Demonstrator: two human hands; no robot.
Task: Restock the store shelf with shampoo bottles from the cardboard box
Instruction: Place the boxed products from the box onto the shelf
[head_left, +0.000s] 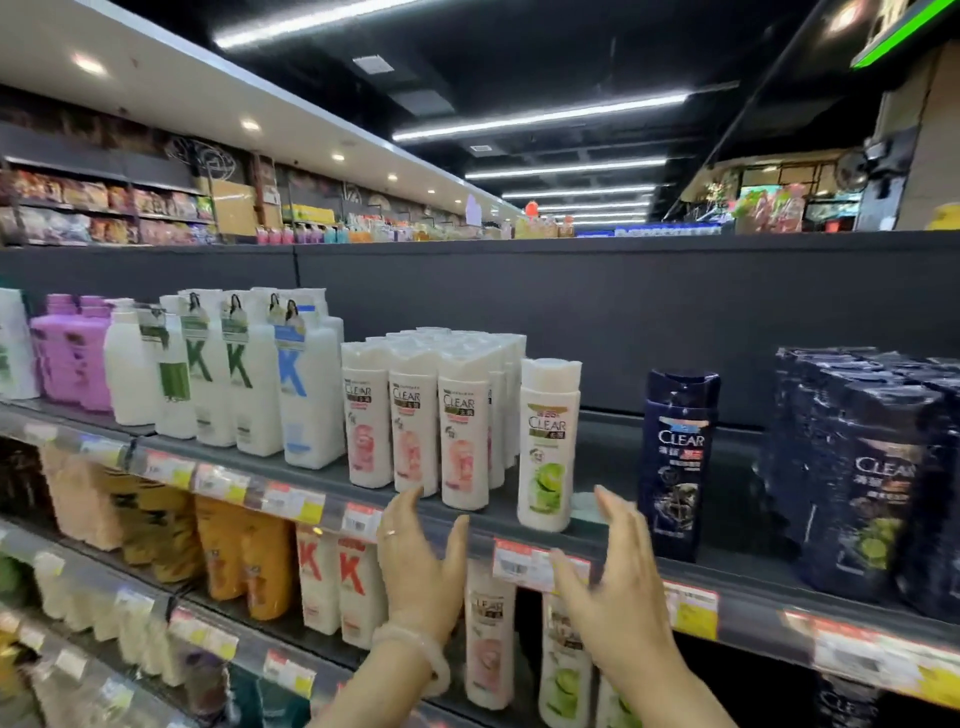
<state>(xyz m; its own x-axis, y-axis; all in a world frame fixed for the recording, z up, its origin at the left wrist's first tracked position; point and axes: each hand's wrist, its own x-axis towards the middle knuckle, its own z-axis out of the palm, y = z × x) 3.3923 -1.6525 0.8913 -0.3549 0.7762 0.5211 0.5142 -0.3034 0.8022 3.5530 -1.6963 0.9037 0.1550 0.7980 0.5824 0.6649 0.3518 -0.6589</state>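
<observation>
White with a green lime label, the lone Clear shampoo bottle (548, 447) stands upright at the shelf's front edge (613, 551), probably just faced up beside the pink-label row (415, 431). Both hands, left hand (423, 566) and right hand (615, 577), hover below it, fingers spread and holding nothing (the cardboard box is out of view).

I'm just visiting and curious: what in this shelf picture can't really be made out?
- Cardboard box: not in the head view at all.
- Red-and-yellow price tags on the grey shelf edge: print blurred, unreadable.
- Dark navy shrink-wrapped bottle pack: cut off by the right edge.
- Lower-shelf white bottles: partly hidden behind the left hand and right hand.
</observation>
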